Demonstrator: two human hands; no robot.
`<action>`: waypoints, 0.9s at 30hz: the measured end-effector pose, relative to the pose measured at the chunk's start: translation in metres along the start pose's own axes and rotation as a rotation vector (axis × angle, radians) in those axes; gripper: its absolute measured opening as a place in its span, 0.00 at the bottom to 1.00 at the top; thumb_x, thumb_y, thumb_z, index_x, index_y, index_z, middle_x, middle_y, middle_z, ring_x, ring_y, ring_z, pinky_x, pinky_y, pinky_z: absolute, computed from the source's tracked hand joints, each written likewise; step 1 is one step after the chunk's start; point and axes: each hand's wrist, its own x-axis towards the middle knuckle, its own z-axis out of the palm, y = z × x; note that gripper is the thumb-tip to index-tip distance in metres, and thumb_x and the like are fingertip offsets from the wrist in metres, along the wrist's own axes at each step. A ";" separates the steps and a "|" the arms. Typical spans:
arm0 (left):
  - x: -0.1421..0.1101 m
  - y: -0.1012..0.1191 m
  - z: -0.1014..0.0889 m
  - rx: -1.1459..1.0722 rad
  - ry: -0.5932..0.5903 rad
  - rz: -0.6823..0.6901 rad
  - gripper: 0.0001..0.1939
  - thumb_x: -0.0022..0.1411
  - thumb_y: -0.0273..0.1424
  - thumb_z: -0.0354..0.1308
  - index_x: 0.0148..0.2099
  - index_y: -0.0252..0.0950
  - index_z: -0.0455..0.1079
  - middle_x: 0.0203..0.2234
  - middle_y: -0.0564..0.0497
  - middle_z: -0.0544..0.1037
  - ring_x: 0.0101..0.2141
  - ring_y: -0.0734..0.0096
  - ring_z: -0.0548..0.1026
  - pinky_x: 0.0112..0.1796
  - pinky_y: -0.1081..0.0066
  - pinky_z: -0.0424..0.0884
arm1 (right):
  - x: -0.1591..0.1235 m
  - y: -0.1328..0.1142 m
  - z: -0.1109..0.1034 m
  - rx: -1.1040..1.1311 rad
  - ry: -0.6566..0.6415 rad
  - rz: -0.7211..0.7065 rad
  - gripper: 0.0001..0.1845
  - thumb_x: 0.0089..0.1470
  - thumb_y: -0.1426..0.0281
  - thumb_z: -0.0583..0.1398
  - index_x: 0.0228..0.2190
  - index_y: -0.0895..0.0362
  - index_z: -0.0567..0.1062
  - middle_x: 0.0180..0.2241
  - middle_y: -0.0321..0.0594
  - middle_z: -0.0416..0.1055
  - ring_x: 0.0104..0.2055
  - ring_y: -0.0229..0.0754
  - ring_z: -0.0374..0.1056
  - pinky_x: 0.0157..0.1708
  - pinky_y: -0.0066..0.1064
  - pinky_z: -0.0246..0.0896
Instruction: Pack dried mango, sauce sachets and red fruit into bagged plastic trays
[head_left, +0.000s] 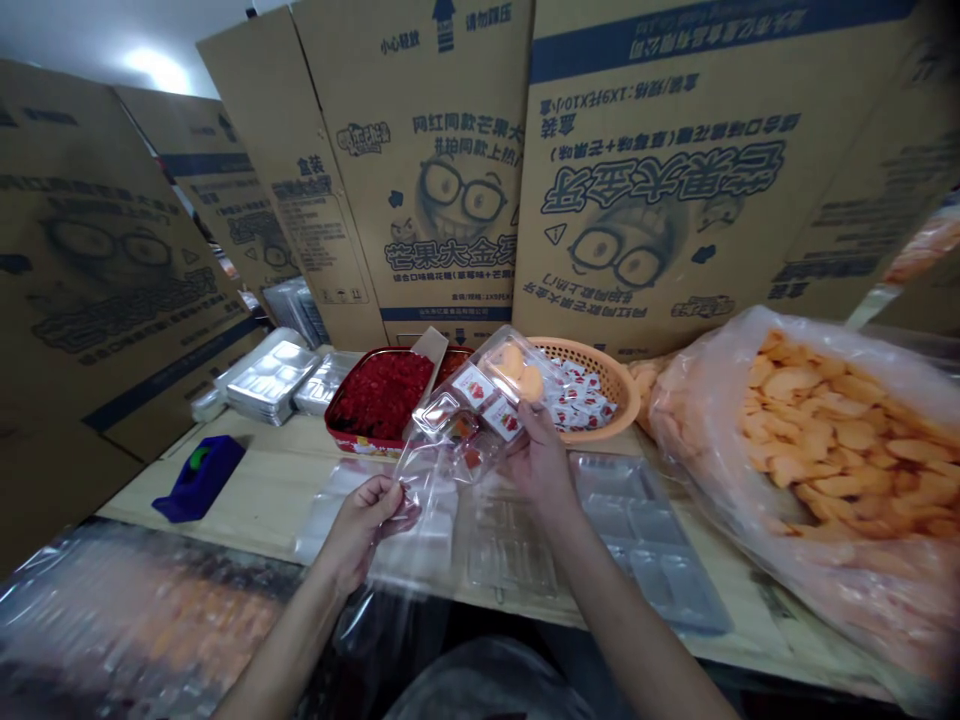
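Observation:
Held up over the table is a clear plastic tray (489, 398) with orange candy pieces (517, 370), white printed sachets (474, 386) and red-orange pieces in its compartments. My right hand (541, 458) grips the tray by its right side, thumb on top. Clear plastic film, apparently a bag (415, 470), runs from the tray's lower left, and my left hand (369, 518) pinches its edge, fingers closed. How far the film wraps the tray I cannot tell. Beneath the hands lie flat clear bags (330, 515) and an unfilled clear tray (510, 550).
Behind stand a red tin of red pieces (379, 395) and an orange basket of sachets (626, 385). Stacked clear trays (270, 380) and a blue tape dispenser (199, 478) are left. A big bag of orange candies (847, 430) fills the right. Cardboard boxes (450, 120) wall the back.

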 end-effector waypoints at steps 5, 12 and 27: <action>-0.002 -0.003 -0.001 -0.020 0.029 0.063 0.15 0.41 0.37 0.67 0.26 0.33 0.67 0.19 0.56 0.72 0.23 0.78 0.70 0.30 0.75 0.69 | -0.001 -0.008 0.001 -0.024 -0.008 0.056 0.16 0.41 0.72 0.64 0.36 0.54 0.72 0.35 0.33 0.75 0.36 0.37 0.71 0.36 0.32 0.69; -0.007 0.005 0.010 0.091 -0.037 0.021 0.16 0.44 0.38 0.66 0.31 0.33 0.69 0.23 0.53 0.74 0.22 0.77 0.70 0.26 0.75 0.68 | -0.004 -0.006 0.003 -0.108 -0.037 0.109 0.13 0.41 0.71 0.65 0.33 0.54 0.73 0.32 0.33 0.75 0.32 0.37 0.71 0.31 0.29 0.69; -0.001 0.013 0.004 0.148 -0.075 0.063 0.16 0.43 0.38 0.66 0.33 0.33 0.72 0.24 0.53 0.76 0.24 0.74 0.72 0.30 0.71 0.70 | -0.009 -0.002 0.008 -0.184 -0.094 0.193 0.12 0.40 0.70 0.66 0.31 0.55 0.74 0.33 0.34 0.76 0.34 0.38 0.71 0.35 0.31 0.68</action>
